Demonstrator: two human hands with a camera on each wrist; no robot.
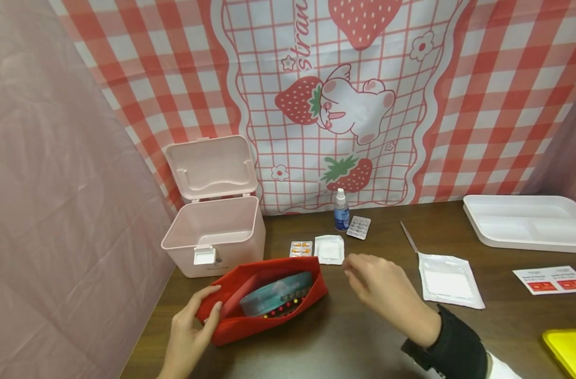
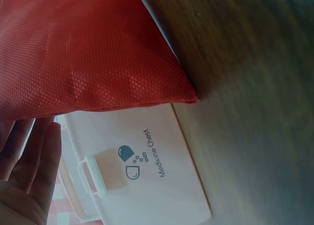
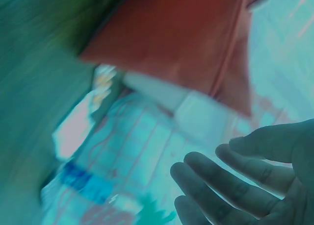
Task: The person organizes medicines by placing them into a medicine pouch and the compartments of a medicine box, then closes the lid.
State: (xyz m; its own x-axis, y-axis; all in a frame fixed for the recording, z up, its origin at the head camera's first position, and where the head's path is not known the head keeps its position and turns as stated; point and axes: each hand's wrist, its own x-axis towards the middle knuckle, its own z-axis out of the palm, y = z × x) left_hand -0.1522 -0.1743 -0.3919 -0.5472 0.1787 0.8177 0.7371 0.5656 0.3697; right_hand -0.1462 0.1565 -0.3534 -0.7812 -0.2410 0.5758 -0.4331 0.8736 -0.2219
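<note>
A red fabric pouch [image 1: 264, 327] stands with its mouth open in the head view. Inside it lie a clear teal packet [image 1: 276, 296] and something dark with red and yellow dots. My left hand [image 1: 189, 323] grips the pouch's left end, thumb and fingers on its rim. To the right of the pouch, my right hand [image 1: 385, 287] is in the air, loosely bent and holding nothing. The right wrist view shows its fingers [image 3: 230, 186] apart from the pouch. Behind the pouch is a pink medicine chest [image 1: 240, 255] with its lid raised.
Farther back are a capsule blister pack [image 1: 300, 248], a white square packet [image 1: 329, 249], a blue spray bottle [image 1: 341, 211] and another blister pack [image 1: 359, 227]. On the right lie tweezers [image 1: 409, 237], a dressing packet [image 1: 449, 281], a white tray [image 1: 529, 245], printed cards [image 1: 553, 279] and a yellow item [image 1: 572, 350].
</note>
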